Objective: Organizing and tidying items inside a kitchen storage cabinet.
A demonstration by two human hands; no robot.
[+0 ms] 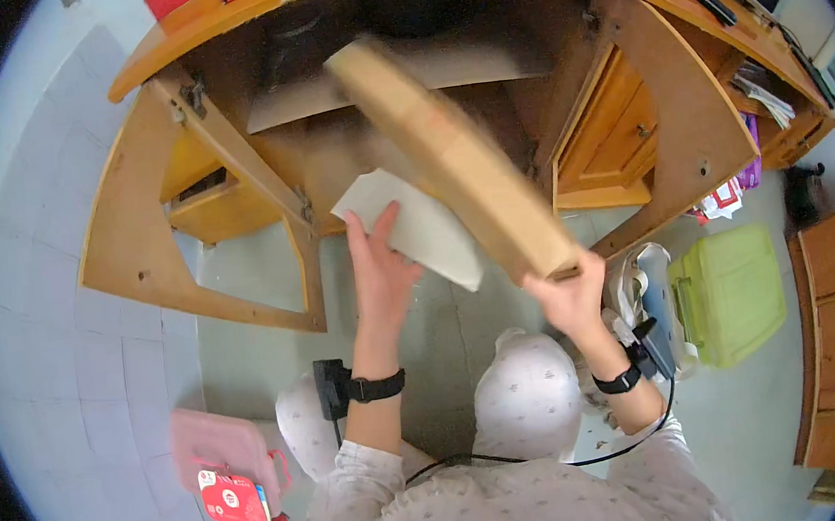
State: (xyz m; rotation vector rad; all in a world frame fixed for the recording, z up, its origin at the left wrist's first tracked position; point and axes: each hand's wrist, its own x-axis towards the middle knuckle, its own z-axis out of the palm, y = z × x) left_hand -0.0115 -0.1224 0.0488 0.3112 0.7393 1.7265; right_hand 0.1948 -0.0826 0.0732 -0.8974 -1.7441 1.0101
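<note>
My right hand (571,294) grips the lower end of a long, narrow cardboard box (453,159), which is blurred and slants up to the left into an open wooden cabinet (285,141). My left hand (384,264) has its fingers spread against a whitish flat sheet or pad (414,227), left of the box; whether the thumb grips it from behind cannot be told. Behind the box's upper part, a pale shelf edge (459,68) crosses the cabinet, with dark objects above it.
Cabinet doors with cut-out panels stand open at left (133,205) and right (682,107). A green translucent plastic bin (729,291) and a bag (642,284) stand on the floor at right. A pink case (220,441) lies at lower left. A black cable (497,461) crosses my lap between the wrist devices.
</note>
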